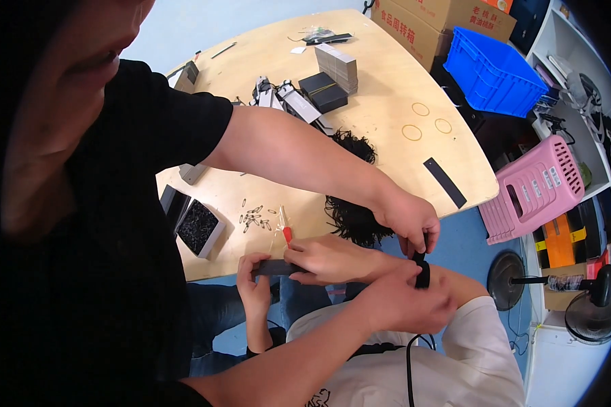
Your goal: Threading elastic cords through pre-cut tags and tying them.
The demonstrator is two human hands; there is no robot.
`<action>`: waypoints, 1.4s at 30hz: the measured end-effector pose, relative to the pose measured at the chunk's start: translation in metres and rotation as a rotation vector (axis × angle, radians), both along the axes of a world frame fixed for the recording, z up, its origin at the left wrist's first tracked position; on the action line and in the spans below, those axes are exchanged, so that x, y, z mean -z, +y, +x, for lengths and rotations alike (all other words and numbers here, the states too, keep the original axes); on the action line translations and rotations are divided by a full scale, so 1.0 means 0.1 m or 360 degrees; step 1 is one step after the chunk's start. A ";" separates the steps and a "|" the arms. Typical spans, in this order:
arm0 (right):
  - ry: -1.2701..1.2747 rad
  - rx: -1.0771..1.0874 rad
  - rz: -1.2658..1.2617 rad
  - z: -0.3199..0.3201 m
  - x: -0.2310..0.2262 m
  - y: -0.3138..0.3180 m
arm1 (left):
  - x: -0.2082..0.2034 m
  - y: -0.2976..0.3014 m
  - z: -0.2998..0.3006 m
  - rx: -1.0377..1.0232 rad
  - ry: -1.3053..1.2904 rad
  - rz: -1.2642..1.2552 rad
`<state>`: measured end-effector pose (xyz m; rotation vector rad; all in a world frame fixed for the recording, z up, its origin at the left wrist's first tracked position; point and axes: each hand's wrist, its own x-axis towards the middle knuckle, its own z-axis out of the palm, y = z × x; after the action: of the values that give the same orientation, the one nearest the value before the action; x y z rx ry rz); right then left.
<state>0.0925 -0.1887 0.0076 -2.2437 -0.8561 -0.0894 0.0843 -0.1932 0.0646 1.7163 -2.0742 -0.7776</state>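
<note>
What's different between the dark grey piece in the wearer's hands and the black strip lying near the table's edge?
The dark grey piece is held by the left hand and right hand; the black strip lies untouched on the table. Fingers partly cover the grey piece, while the black strip shows whole. The grey piece looks lighter than the black strip. Both are dark and elongated.

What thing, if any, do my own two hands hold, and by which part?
A dark bar, held by both ends: the left hand at its left end, the right hand at its right end.
</note>
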 end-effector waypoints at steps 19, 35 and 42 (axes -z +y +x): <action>0.0059 0.0071 -0.0069 0.01 0.02 0.09 | -0.07 -0.37 0.63 0.0294 0.0628 0.0508; 0.0221 0.0188 -0.0324 -0.12 -0.33 0.21 | 0.38 0.16 -0.70 -0.0972 0.0023 -0.1028; 0.0312 0.0326 -0.0469 -0.22 -0.50 0.25 | 0.37 0.04 0.67 0.0359 0.1116 0.0611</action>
<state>0.0708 -0.1635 0.0580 -2.5598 -0.5612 0.1701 0.1516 -0.1893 0.0278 1.1127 -1.6930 -1.6531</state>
